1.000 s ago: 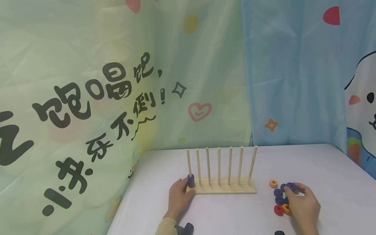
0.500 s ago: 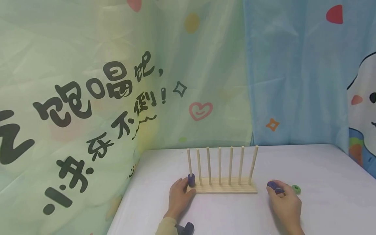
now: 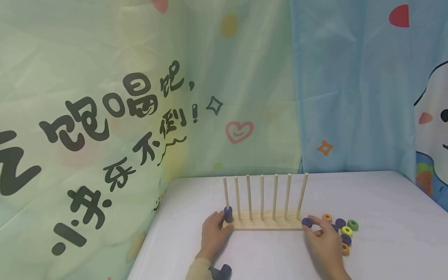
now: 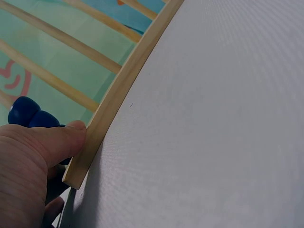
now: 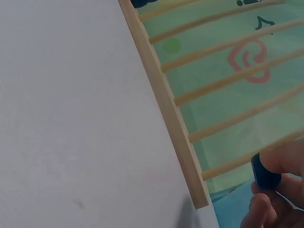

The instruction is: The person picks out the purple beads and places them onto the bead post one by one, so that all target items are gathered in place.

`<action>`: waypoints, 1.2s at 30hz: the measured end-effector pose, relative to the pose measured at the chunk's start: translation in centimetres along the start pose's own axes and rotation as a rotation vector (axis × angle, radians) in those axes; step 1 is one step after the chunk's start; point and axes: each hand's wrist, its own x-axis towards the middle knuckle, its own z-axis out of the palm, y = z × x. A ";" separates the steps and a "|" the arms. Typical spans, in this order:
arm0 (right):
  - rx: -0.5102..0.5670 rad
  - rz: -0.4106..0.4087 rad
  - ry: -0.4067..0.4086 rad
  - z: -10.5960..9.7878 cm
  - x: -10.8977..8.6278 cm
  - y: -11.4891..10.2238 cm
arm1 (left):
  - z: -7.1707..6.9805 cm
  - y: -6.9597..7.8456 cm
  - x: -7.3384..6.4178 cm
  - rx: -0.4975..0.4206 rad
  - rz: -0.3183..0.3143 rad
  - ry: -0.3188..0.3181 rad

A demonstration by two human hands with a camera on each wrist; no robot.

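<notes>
A wooden peg rack (image 3: 266,223) with a row of several upright pegs stands on the table. Dark blue beads (image 3: 228,214) are stacked on its leftmost peg. My left hand (image 3: 214,235) grips the left end of the base; in the left wrist view the thumb (image 4: 64,140) lies against the front edge and the other fingers are mostly hidden. Beside the base's right end, my right hand (image 3: 323,241) pinches a dark blue bead (image 3: 307,223) between thumb and fingers. The right wrist view has this bead (image 5: 266,175) near the rightmost peg, apart from it in the head view.
Loose beads lie right of my right hand: green (image 3: 352,224), yellow (image 3: 347,231), orange (image 3: 327,217) and several dark blue ones (image 3: 340,223). The hand partly covers some. Printed cloth (image 3: 241,89) hangs behind the white table (image 3: 269,256).
My right hand has moved left from the loose beads to the rack's right end, carrying a dark blue bead. The left hand stays on the base.
</notes>
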 end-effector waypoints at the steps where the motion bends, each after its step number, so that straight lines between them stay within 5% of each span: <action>1: -0.007 0.002 -0.014 0.1 -0.1 0.0 | 0.0 0.0 0.0 0.002 -0.004 -0.004; 12: 0.063 -0.112 -0.162 2.5 -1.4 -1.2 | -0.5 0.2 0.5 -0.001 0.018 0.006; 25: 0.111 -0.006 -0.271 3.1 -2.8 -2.1 | 0.0 -0.3 0.3 0.001 0.004 -0.004; 36: 0.172 0.001 -0.292 4.0 -3.6 -2.5 | -0.2 -0.1 0.2 -0.011 0.019 -0.006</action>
